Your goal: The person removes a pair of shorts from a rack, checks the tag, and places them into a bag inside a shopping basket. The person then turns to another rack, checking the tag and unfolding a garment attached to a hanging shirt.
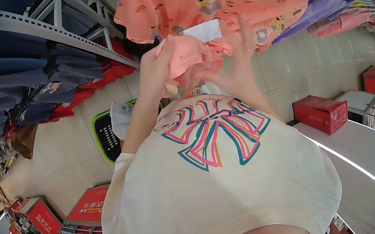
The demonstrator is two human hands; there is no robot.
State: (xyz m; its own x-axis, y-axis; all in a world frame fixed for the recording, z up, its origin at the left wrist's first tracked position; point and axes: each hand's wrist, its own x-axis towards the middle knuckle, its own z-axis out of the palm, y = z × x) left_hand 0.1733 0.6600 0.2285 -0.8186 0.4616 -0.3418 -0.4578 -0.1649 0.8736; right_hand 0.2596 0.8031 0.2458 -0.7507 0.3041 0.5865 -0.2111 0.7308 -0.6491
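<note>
Your left hand (154, 68), at 11 o'clock, grips bunched peach fabric (183, 59) with a white label (204, 32) at its top edge; your right hand (238, 67), blurred, spreads its fingers beside it, between 1 and 2. A peach mushroom-print top (259, 12) hangs beyond at 1, purple garments (319, 3) at 2, navy garments (32, 68) at 10, a green-rimmed black shopping basket (104, 142) at 9, a red box (312, 114) at 3

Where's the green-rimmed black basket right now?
In the head view, the green-rimmed black basket is left of centre on the tiled floor, partly hidden by the person's left forearm.
</note>
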